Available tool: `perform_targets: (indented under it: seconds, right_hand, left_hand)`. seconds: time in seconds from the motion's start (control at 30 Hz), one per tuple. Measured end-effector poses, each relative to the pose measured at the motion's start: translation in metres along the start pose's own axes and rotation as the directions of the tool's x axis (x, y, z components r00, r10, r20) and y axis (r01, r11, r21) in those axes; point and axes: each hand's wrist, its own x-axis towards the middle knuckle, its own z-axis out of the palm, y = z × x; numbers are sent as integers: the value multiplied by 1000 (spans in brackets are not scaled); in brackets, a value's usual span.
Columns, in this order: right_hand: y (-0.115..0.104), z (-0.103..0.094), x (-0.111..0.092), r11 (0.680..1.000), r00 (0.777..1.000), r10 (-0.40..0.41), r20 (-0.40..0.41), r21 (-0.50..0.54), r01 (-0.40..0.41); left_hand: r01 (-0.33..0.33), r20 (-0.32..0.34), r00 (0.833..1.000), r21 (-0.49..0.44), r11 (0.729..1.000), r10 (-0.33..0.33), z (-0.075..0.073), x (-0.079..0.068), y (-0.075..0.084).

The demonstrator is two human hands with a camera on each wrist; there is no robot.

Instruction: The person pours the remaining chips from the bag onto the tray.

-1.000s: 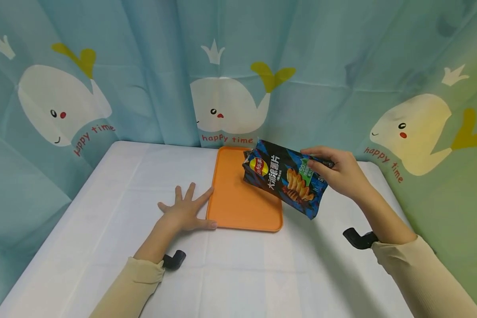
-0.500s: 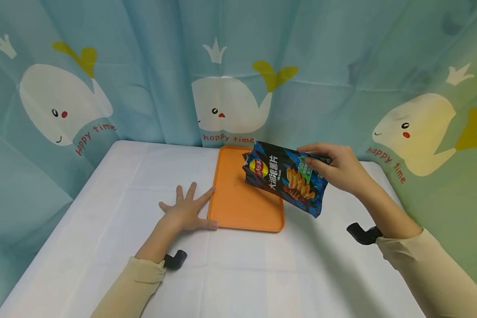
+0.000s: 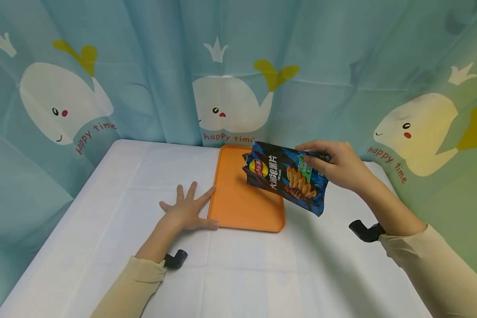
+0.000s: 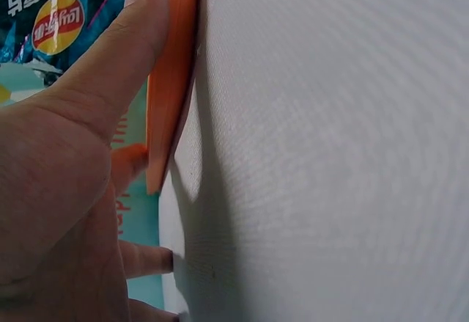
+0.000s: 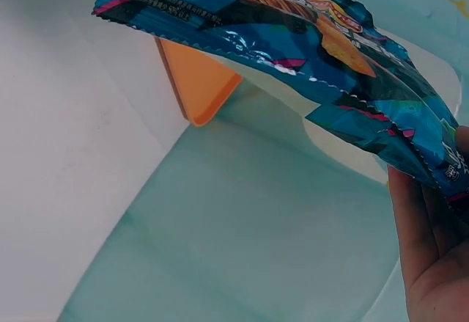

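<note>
In the head view my right hand [image 3: 338, 165] pinches the right upper edge of a dark blue bag of potato chips [image 3: 284, 176], which hangs tilted above an orange tray [image 3: 238, 207]. The bag's printed front faces me, with a red and yellow logo at its left end. My left hand [image 3: 184, 212] has its fingers spread on the table; its thumb and index finger touch the tray's left edge. The left wrist view shows the thumb [image 4: 124, 50] against the orange tray rim [image 4: 172, 87]. In the right wrist view the bag [image 5: 293, 43] stretches away from my fingers.
The tray lies flat on a white-covered table [image 3: 238, 274]. A blue-green curtain [image 3: 151, 88] with white whale prints surrounds the table at the back and sides. Dark wrist-worn pieces stick out from both wrists.
The chip bag and my right hand have shifted very slightly, with the bag's lower right corner a little higher and further right. My left hand and the tray stay in place.
</note>
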Motion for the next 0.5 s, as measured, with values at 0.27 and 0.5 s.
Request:
perform_targets:
  seconds: [0.27, 0.5]
  right_hand:
    - [-2, -5, 4, 999, 1000, -25, 4, -21, 25]
    - [-5, -9, 5, 998, 1000, -23, 10, -65, 24]
  left_hand:
    - [-1, -1, 1000, -2, 1000, 1, -1, -1, 0]
    - [-7, -1, 1000, 0, 1000, 7, 0, 1, 0]
